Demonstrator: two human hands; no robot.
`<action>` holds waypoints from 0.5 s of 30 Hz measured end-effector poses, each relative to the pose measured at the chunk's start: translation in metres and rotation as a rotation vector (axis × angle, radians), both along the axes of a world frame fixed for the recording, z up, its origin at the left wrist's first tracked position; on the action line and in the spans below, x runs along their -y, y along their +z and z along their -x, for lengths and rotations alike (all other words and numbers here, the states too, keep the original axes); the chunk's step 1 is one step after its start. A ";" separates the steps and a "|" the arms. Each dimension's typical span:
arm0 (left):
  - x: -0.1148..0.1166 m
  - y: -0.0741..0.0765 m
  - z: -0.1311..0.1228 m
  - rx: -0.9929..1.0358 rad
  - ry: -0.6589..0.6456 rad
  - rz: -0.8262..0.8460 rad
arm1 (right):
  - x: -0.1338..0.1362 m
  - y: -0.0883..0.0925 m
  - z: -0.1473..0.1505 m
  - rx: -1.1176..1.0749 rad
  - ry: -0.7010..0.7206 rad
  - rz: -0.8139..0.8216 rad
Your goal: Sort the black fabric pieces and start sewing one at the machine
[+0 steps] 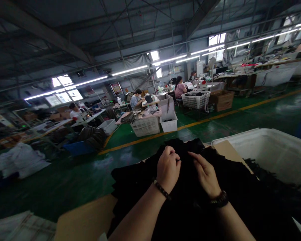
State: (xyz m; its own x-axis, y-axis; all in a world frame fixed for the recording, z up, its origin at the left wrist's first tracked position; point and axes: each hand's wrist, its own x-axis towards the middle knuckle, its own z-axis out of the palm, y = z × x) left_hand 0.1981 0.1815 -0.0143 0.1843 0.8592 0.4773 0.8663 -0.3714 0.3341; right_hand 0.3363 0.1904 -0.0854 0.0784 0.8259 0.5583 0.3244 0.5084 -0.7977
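Note:
A spread of black cloth pieces (185,207) lies in front of me, its layers so dark that they merge, with a jagged left edge. My left hand (168,167) is closed over the cloth with curled fingers, pinching a bit of black fabric at the fingertips. Just to its right, my right hand (206,175) rests on or barely above the same cloth, its fingers stretched towards the left hand. Both wrists carry dark bead bracelets. Exactly where the right fingertips touch the fabric is hard to see.
Cardboard (86,217) shows under the cloth at left. On the right stands a large white bin (273,142) with dark scraps. Across the green floor (130,157), beyond a yellow line, several people sit at sewing tables among crates. White sacks (22,159) lie at far left.

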 end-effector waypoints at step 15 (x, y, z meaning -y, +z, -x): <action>0.018 0.003 0.008 -0.001 -0.074 -0.007 | 0.007 0.006 -0.015 0.742 -0.340 -0.583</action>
State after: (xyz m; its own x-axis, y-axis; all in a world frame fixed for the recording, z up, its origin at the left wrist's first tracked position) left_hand 0.1902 0.1633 -0.0114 0.2476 0.8397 0.4833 0.8369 -0.4367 0.3299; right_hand 0.3508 0.1834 -0.0795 -0.2728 0.4060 0.8722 0.8393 0.5437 0.0094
